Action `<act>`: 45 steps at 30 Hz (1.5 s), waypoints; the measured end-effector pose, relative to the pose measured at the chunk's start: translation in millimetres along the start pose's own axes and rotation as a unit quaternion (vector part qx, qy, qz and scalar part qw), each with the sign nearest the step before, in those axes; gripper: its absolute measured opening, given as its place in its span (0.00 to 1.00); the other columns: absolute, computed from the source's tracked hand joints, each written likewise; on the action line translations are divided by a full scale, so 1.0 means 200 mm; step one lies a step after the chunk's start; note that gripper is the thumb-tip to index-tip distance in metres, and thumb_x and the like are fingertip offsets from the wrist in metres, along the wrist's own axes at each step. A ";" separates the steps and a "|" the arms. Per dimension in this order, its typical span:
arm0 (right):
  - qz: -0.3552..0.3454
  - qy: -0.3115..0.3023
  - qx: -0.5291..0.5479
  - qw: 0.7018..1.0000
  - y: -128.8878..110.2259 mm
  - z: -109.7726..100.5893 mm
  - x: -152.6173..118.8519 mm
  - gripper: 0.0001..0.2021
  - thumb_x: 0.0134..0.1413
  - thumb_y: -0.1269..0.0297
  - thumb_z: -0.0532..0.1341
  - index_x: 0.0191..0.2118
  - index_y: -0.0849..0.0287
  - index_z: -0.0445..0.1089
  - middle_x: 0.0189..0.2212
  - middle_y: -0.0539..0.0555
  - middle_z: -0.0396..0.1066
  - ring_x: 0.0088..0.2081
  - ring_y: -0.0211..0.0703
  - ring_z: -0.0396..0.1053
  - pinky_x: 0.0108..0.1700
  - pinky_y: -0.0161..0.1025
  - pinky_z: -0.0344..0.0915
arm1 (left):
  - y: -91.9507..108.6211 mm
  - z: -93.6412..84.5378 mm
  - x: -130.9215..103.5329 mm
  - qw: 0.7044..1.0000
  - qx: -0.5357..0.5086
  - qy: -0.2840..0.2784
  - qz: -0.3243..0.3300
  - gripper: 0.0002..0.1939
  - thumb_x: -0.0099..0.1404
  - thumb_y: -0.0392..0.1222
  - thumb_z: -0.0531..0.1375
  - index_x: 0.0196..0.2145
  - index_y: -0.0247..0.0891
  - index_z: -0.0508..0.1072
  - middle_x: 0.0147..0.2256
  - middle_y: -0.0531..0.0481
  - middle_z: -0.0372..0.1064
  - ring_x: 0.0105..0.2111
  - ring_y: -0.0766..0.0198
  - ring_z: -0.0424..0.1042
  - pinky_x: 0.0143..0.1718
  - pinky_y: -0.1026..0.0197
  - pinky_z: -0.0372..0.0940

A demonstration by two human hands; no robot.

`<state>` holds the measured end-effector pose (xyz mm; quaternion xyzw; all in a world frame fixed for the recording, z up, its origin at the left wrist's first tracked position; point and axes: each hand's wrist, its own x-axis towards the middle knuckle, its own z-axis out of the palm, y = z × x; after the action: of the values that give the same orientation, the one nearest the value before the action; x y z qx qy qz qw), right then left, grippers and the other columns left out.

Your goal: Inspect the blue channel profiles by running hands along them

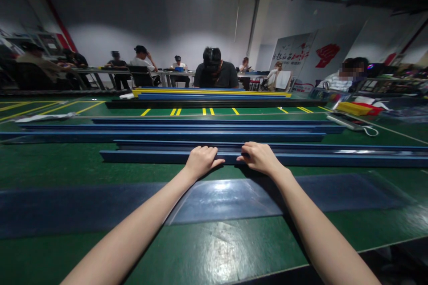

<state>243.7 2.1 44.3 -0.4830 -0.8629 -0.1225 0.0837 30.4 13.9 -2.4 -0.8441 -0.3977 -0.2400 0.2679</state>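
While the left hand (201, 160) curls its fingers over the nearest blue channel (147, 156) with the thumb at its near wall, the right hand (259, 156) grips the same piece a little farther right, fingers folded in. Both hands closed on it; channel lies lengthwise across the green table (214, 249), its trough running between two raised walls.

Nearer the body: glossy translucent strips (230, 200) lie flat under the forearms, overlapping near the middle.

Beyond the held piece: more blue lengths (174, 136), roughly parallel. Farther back, a black length (200, 104), then a yellow length (210, 93) with blue pieces alongside.

Right side, containers: yellow item (353, 107) rests beside and partly over a red item (377, 108); both look tray-like, contents too small to tell. A pale device (349, 122) with a looped strap lies just in front.

Across the table: a person in dark clothing (216, 73), head bowed; other people sit at tables behind.
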 end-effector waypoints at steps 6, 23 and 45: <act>0.020 -0.009 -0.007 1.000 0.03 -0.01 -0.02 0.14 0.51 0.54 0.54 0.27 0.59 0.68 0.30 0.53 0.70 0.31 0.40 0.67 0.25 0.34 0.46 | 0.01 0.00 0.00 0.999 -0.005 0.016 0.027 0.18 0.64 0.51 0.47 0.27 0.35 0.65 0.22 0.49 0.65 0.25 0.64 0.65 0.25 0.62 0.51; 0.053 -0.016 -0.021 0.998 0.07 -0.03 -0.05 0.14 0.48 0.53 0.54 0.24 0.58 0.68 0.27 0.53 0.71 0.31 0.42 0.68 0.25 0.34 0.48 | 0.01 -0.01 0.01 1.000 -0.008 0.021 0.018 0.19 0.64 0.53 0.47 0.26 0.35 0.65 0.26 0.47 0.64 0.28 0.63 0.63 0.26 0.63 0.52; 0.023 -0.031 0.019 0.999 0.01 -0.04 -0.03 0.15 0.52 0.53 0.51 0.32 0.58 0.69 0.32 0.54 0.71 0.35 0.42 0.67 0.31 0.33 0.52 | 0.00 -0.01 0.01 1.000 0.009 0.006 0.022 0.20 0.64 0.53 0.46 0.27 0.35 0.66 0.27 0.49 0.67 0.29 0.64 0.65 0.27 0.62 0.52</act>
<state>249.7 -4.3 49.5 -0.5048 -0.8559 -0.0888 0.0692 31.7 12.8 0.2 -0.8486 -0.3796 -0.2357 0.2831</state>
